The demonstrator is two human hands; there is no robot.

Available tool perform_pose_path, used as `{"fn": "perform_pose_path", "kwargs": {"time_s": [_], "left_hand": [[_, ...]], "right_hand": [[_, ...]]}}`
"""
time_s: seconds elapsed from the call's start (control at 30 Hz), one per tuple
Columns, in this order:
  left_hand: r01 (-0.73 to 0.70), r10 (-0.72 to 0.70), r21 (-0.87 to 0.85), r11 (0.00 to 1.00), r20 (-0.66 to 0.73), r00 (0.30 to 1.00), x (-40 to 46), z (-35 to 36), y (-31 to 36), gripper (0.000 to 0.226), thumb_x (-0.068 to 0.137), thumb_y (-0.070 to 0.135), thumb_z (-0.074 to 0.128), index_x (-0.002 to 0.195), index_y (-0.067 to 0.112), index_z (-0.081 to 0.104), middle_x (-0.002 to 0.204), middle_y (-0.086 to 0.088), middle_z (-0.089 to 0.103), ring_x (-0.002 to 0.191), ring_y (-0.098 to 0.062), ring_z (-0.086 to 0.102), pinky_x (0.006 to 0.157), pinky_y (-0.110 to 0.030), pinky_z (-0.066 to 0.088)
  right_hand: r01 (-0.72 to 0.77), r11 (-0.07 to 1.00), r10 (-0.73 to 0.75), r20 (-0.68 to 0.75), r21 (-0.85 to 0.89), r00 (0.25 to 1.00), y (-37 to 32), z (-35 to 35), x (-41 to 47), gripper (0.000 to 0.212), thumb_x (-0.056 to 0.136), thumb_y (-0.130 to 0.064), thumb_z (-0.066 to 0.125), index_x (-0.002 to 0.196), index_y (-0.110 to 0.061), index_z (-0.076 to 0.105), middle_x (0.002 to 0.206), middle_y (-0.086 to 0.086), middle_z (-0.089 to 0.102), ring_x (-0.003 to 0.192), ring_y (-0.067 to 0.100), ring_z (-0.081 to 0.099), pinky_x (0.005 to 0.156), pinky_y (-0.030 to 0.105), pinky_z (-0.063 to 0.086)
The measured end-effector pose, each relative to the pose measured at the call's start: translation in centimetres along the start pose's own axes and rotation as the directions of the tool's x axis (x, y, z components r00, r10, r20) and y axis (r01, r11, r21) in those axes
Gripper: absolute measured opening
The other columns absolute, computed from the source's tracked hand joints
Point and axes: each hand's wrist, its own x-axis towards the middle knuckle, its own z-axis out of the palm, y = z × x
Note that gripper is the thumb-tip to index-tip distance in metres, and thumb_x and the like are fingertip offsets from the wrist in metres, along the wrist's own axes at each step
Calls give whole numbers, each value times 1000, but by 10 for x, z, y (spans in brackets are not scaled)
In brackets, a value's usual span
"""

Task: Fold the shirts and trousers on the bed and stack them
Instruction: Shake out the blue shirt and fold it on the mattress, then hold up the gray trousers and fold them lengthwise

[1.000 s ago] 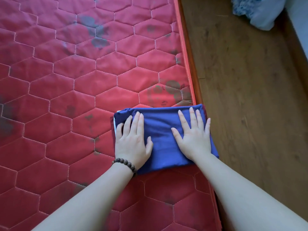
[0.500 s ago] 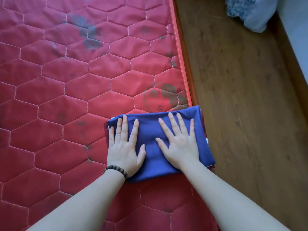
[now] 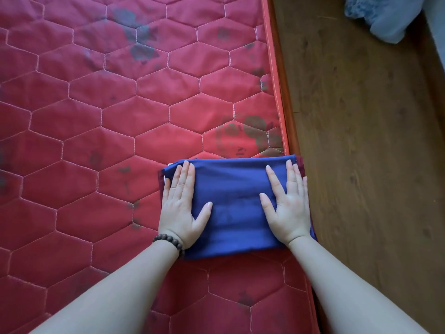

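Observation:
A folded blue garment (image 3: 236,201) lies flat on the red quilted mattress (image 3: 120,116), right at its right-hand edge. Thin strips of white and dark red cloth peek out from under its left and right sides. My left hand (image 3: 180,208), with a bead bracelet at the wrist, presses flat on the garment's left end, fingers straight. My right hand (image 3: 289,206) presses flat on its right end, fingers straight and spread a little.
The mattress edge (image 3: 277,92) runs along the right of the fold, and beyond it lies a wooden floor (image 3: 361,165). A pale blue bundle of cloth (image 3: 378,18) sits at the far right corner by a wall.
My hands have slid apart across the blue garment: the left stayed near its left end and the right moved out to its right end. The view shifted slightly.

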Motion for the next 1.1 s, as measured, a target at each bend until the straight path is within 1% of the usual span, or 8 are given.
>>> {"fn": "perform_pose_path", "kwargs": {"time_s": [0.07,0.2,0.3,0.43,0.53,0.77,0.9,1.1], "left_hand": [[4,-6,53,999,34,999,0,-2,3,82,86,50,38,152,14,6,159,3,4,148,-12,0,120,-38,-3],[6,-38,280,960,112,993,-1,-13,12,83,86,55,25,153,11,3,159,-1,-5,147,-13,-7,120,-42,-1],[-42,-17,355,934,162,987,-1,-27,15,80,89,53,26,152,10,3,159,-3,-4,147,-14,-6,121,-38,-2],[-57,-1,329,943,174,985,-7,-66,33,71,90,44,33,150,7,25,159,-9,17,148,-20,10,121,-39,4],[-18,-38,344,939,155,987,-17,-105,55,64,95,41,39,150,10,29,157,-8,25,147,-20,16,120,-38,7],[88,-134,323,942,124,983,-66,-227,114,64,96,43,41,152,17,24,158,-2,23,147,-19,14,120,-40,9],[175,-193,292,940,33,981,-105,-298,127,64,95,42,44,151,17,26,159,-3,23,147,-19,14,119,-41,10],[376,-351,304,875,-134,927,-178,-390,101,66,96,46,37,153,18,21,160,-3,19,148,-18,10,120,-41,10]], "right_hand": [[-3,1000,4,61,-15,998,0,-3,1,61,91,-51,31,149,-29,31,160,14,12,149,28,6,120,46,2],[12,971,38,201,-239,979,-3,-12,2,62,96,-57,18,153,-33,9,161,15,-3,149,25,-7,120,42,-5],[39,929,77,295,-368,952,-4,-26,4,63,95,-59,12,150,-35,-8,161,13,-12,148,24,-15,120,44,-6],[61,934,37,265,-351,963,-23,-67,-2,62,98,-53,21,153,-30,2,162,7,-6,148,25,-11,120,45,-4],[46,955,26,235,-293,972,-49,-110,-15,61,100,-50,25,154,-29,9,162,6,1,149,23,-7,120,44,-4],[19,994,0,177,-106,984,-145,-213,-55,56,101,-46,32,153,-28,19,160,8,15,149,19,3,120,39,-4],[97,995,-90,141,-40,986,-204,-252,-80,56,101,-44,37,152,-27,24,159,10,20,149,20,9,120,40,-1],[252,968,-250,183,12,951,-301,-267,-112,54,101,-43,37,151,-27,26,159,10,20,148,21,9,120,43,2]]}}
